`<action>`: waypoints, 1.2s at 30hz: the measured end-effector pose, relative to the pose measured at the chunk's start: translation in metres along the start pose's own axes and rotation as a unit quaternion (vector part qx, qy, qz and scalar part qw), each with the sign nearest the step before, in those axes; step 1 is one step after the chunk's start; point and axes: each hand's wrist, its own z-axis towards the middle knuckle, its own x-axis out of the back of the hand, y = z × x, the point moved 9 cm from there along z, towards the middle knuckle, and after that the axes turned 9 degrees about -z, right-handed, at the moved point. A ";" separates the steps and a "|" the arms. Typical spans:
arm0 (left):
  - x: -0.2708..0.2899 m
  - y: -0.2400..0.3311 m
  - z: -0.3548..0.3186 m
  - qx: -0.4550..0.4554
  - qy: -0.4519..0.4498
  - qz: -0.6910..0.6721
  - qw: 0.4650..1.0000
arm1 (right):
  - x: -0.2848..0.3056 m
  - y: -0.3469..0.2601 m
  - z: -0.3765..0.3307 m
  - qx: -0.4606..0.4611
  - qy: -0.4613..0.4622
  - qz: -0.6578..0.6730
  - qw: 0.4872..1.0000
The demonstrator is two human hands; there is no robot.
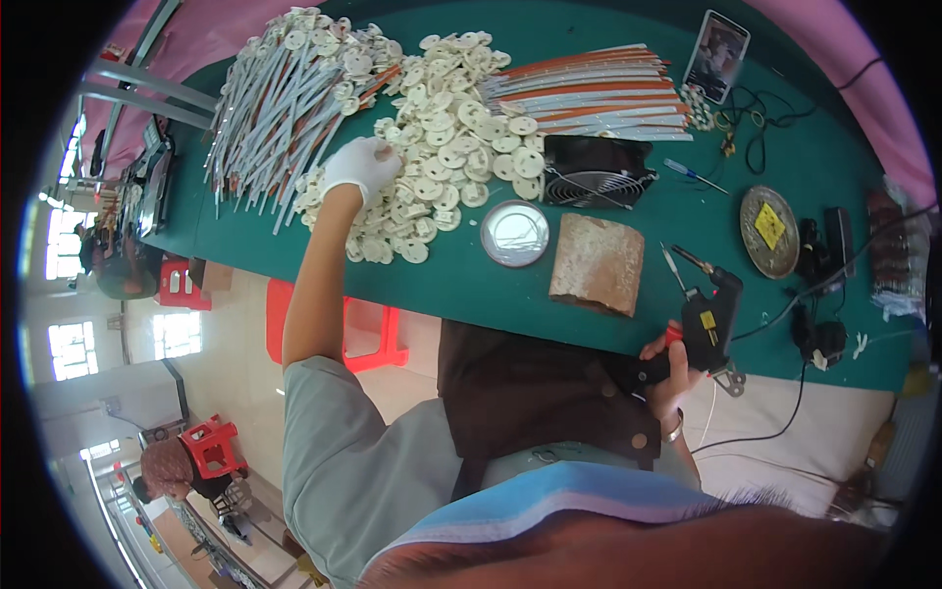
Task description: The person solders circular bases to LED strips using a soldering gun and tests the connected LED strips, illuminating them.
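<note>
One green table (687, 221) spans the upper frame, with a heap of white discs (437, 162) at upper centre, a soldering gun (708, 334) right of centre held firmly in my right hand (670, 385), and my gloved left hand (360, 165) at upper left-centre against the discs, its grip hidden, so I cannot tell.

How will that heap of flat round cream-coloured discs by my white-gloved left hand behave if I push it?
The flat round cream-coloured discs would probably slide and spread, lying loosely overlapped. Each looks thin, so likely light. Being round, one might roll if stood on edge.
</note>
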 end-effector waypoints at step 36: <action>-0.064 0.246 -0.161 -0.397 0.011 -0.169 0.902 | 0.003 -0.003 0.003 0.023 -0.038 0.009 0.999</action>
